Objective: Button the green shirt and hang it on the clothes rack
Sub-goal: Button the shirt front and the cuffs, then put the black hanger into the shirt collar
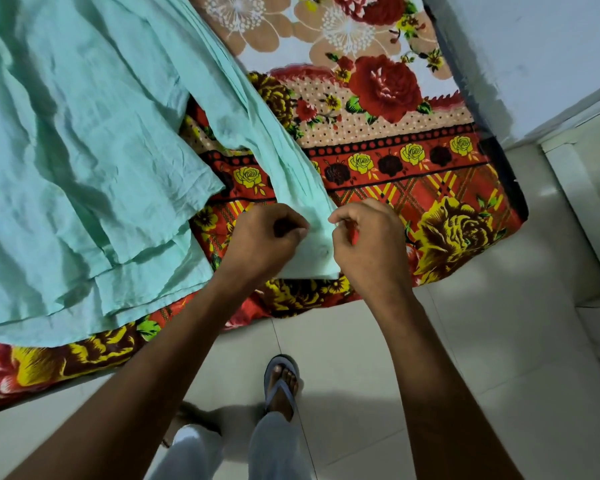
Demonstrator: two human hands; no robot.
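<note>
A pale green shirt lies spread and wrinkled across the left of the bed. One long sleeve runs down to the bed's front edge, ending in a cuff with a small button on it. My left hand pinches the cuff's left side with closed fingers. Closed on the cuff's right edge is my right hand. The cuff lies flat between the two hands. No clothes rack is in view.
A floral bedsheet in red, yellow and beige covers the bed. Pale floor tiles lie in front and to the right. My foot in a blue sandal stands below. A white wall rises at the upper right.
</note>
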